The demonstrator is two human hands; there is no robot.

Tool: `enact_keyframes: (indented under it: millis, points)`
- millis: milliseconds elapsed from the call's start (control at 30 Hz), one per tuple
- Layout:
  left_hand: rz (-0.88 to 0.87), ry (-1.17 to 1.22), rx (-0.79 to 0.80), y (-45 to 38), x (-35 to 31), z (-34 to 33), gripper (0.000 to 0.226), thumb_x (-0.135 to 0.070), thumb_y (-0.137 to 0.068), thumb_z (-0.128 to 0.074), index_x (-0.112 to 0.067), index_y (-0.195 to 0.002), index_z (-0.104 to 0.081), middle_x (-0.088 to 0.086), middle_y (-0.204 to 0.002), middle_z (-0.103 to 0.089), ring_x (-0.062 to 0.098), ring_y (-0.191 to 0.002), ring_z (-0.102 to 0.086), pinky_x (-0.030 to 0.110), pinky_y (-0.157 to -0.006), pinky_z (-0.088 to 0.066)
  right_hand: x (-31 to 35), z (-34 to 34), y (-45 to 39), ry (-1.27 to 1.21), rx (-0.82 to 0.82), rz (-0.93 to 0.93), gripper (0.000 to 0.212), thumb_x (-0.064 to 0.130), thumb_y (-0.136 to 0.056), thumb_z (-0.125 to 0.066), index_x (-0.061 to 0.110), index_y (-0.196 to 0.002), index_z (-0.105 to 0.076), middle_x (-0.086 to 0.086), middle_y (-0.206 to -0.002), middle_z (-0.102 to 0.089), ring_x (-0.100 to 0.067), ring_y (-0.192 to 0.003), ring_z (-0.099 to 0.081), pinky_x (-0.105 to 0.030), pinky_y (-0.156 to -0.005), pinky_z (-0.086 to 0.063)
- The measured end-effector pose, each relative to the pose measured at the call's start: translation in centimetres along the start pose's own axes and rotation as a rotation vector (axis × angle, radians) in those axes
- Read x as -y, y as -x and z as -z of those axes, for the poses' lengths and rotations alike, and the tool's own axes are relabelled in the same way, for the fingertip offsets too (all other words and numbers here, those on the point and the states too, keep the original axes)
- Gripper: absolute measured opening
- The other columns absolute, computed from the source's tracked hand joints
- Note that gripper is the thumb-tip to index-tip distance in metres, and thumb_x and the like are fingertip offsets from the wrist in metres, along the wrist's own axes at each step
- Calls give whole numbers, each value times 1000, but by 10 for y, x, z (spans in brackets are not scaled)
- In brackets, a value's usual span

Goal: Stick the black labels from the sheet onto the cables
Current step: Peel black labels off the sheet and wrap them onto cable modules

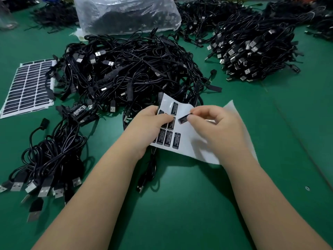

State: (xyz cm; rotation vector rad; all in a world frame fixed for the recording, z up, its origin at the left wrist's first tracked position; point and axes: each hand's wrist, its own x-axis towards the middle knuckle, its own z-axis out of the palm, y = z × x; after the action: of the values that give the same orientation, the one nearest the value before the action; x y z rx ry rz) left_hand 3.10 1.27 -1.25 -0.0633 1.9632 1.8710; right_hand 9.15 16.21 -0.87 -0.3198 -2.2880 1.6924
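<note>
We're at a factory assembly bench, folks, green work mat underfoot. Heaps of black USB cables everywhere, a bagged batch, stacked label sheets.

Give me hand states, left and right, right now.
Left hand: closed, holding the label sheet by its left edge.
Right hand: closed, pinching one black label above the sheet.

We see a green table bearing heaps of black USB cables, a full label sheet and a clear plastic bag.
</note>
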Motion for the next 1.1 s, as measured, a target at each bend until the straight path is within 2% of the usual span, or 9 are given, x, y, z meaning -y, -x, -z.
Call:
enact_keyframes:
  millis: [100,233,300,367,467,567,733,900,1100]
  points:
    - [-71,-359,-125,2,1,-1,14,-21,-82,-66,-15,-92,-58,1,-82,-70,20,-72,-67,37,-62,-54,-1,7,-8,-370,-43,-314,18,22,-84,-69,22,-66,-74,8,-75,-71,-6,-68,-60,-21,-65,-52]
    - [-318,-800,-394,9,-5,4,37,-47,-83,-63,-21,-72,-38,-6,-67,-49,10,-56,-42,30,-50,-29,-3,10,-13,-710,-168,-492,22,9,-87,-62,11,-66,-69,-2,-68,-70,-10,-56,-59,-21,-57,-54]
    - [-408,-694,-491,10,-11,14,44,-51,-92,-48,-18,-65,-38,-7,-57,-42,6,-45,-32,28,-48,-24,-4,11,-13,-760,-212,-510,19,8,-87,-61,9,-69,-67,-3,-65,-70,-9,-52,-59,-21,-55,-53]
    - [-394,-420,-432,9,-19,27,47,-44,-96,-44,-13,-61,-44,-3,-53,-36,10,-43,-26,25,-46,-21,-6,11,-14,-763,-224,-507,19,8,-87,-61,8,-69,-66,-2,-64,-69,-9,-51,-58,-21,-55,-54]
    - [-150,95,33,15,-29,36,41,-36,-90,-54,-19,-54,-54,-6,-45,-35,7,-35,-20,13,-35,-17,-7,9,-15,-760,-225,-504,20,8,-88,-59,9,-69,-65,-1,-62,-68,-9,-52,-57,-21,-55,-54]
    - [-61,94,234,15,-23,24,31,-35,-83,-56,-18,-60,-68,-4,-42,-40,5,-30,-21,9,-31,-18,-7,9,-15,-770,-222,-500,21,9,-88,-58,10,-68,-65,-1,-61,-67,-9,-49,-57,-20,-53,-52]
    - [0,141,114,6,-2,-11,13,-21,-86,-65,-15,-75,-64,-3,-55,-55,7,-37,-32,16,-34,-28,-8,9,-17,-777,-221,-498,28,9,-87,-59,12,-60,-66,-1,-60,-67,-9,-46,-56,-20,-51,-51]
    - [-76,-8,88,4,6,-18,35,-39,-95,-56,-19,-72,-74,-4,-59,-59,12,-44,-46,22,-43,-41,-10,9,-18,-752,-189,-495,45,11,-87,-60,16,-43,-68,0,-58,-66,-8,-46,-56,-20,-51,-51]
    - [-22,-38,101,7,5,-21,28,-32,-91,-64,-15,-71,-75,-1,-52,-55,13,-40,-45,22,-40,-40,-9,8,-18,-743,-198,-494,25,11,-87,-60,12,-63,-66,0,-57,-65,-8,-47,-56,-20,-51,-51]
